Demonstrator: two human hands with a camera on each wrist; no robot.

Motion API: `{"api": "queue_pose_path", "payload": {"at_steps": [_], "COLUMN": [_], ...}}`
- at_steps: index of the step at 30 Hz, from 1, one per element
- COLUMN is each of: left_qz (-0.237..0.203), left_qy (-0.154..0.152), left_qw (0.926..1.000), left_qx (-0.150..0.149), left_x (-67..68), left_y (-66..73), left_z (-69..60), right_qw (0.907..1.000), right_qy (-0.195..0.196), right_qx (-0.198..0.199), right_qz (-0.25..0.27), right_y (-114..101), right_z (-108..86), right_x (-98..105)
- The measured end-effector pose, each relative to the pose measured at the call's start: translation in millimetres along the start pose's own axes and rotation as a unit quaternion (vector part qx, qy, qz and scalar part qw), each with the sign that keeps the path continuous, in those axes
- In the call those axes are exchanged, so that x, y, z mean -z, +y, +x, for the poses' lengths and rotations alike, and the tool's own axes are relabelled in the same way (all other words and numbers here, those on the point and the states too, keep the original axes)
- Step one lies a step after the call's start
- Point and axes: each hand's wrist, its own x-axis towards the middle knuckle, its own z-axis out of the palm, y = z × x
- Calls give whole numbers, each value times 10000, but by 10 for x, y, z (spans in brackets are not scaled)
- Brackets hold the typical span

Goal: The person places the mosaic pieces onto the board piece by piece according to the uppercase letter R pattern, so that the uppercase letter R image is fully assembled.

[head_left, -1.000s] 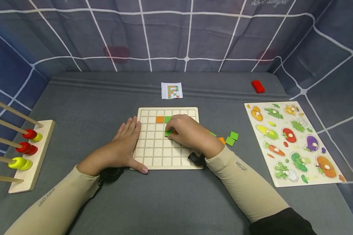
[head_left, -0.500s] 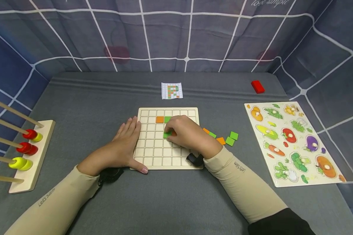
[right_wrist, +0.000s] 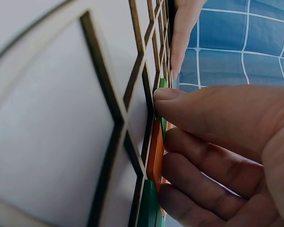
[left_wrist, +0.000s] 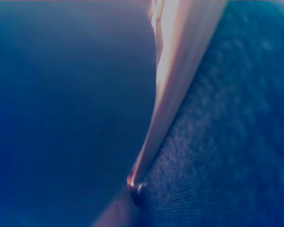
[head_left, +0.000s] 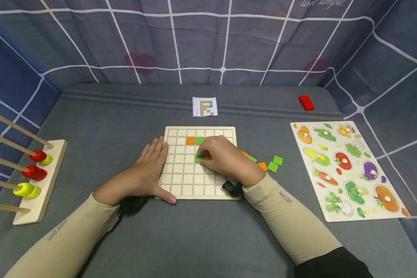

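Two hands are in play at the grid board (head_left: 182, 179) in the middle of the desk (head_left: 194, 239), set apart from each other. The left hand (head_left: 147, 170) is laid along the board's left side, fingers pretty much straight, with the thumb placed by the near left corner. A green tile (head_left: 199, 158) is pinched by the right hand (head_left: 222, 156), down at the board's surface; whether it's fully seated can't be told. In the right wrist view an orange tile (right_wrist: 154, 156) is seen right next to it, followed by a second green tile (right_wrist: 149, 205), with the other fingers curled just behind. The left wrist view is too blurry to be read much.

Farther up the board, an orange square (head_left: 190, 140) and a green square (head_left: 199, 140) are set side by side. Some loose tiles (head_left: 273, 166) in orange and green are scattered just right of the board. A small pattern card (head_left: 205, 107) is laid beyond the far edge. Off to the right, a vegetable puzzle (head_left: 354, 169) and a red block (head_left: 306, 103) can be seen, and a bead stand (head_left: 48, 197) is placed on the left.
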Motion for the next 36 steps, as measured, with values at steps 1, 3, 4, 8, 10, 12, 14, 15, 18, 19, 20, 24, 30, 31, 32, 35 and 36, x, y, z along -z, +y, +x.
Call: {"api": "queue_pose_path", "payload": {"at_steps": [1,3,4,8,10,12,14,15,18,19,20,24,30,31,32,35,36], "left_qz": [1,8,3,-6,24,9,7,-6,-24,-32,-43,-25,-3,1,0,-4,-25], "left_qy": [4,-1,4,46,40,47,37,52,66,74,90,93,100,92,97,81,84], "left_qw": [10000,10000,10000,10000,10000,10000,10000,10000,10000,10000,9999,9999,9999,9999,9999,10000,10000], "left_qx": [1,4,3,-27,-14,-28,-20,-30,-40,-45,-57,-61,-53,-48,-53,-43,-44], "left_x": [-1,-1,0,3,5,7,7,6,8,8,9,7,8,9,9,5,1], "left_y": [-1,-1,1,2,3,5,5,3,4,4,4,6,11,10,11,6,4], "left_z": [0,1,2,4,4,4,5,5,3,2,1,-1,-4,-5,-6,-5,-4], "right_qw": [10000,10000,10000,10000,9999,9998,9996,9995,9990,9988,9986,9980,9958,9952,9946,9924,9918], "right_qy": [6,21,29,72,110,170,245,289,433,475,513,608,746,769,788,824,816], "right_qx": [11,30,35,41,51,71,101,118,136,121,89,-136,-535,-597,-664,-911,-984], "right_qz": [0,-14,-26,-19,-1,14,13,-5,-28,-28,-30,-70,63,107,125,78,30], "right_y": [-1,2,4,17,25,31,39,43,61,69,78,115,187,205,224,292,318], "right_z": [-1,-3,-5,-14,-22,-34,-48,-54,-77,-84,-92,-132,-242,-265,-289,-367,-399], "right_x": [1,2,1,-2,-2,2,11,15,36,42,49,97,240,268,297,378,403]}}
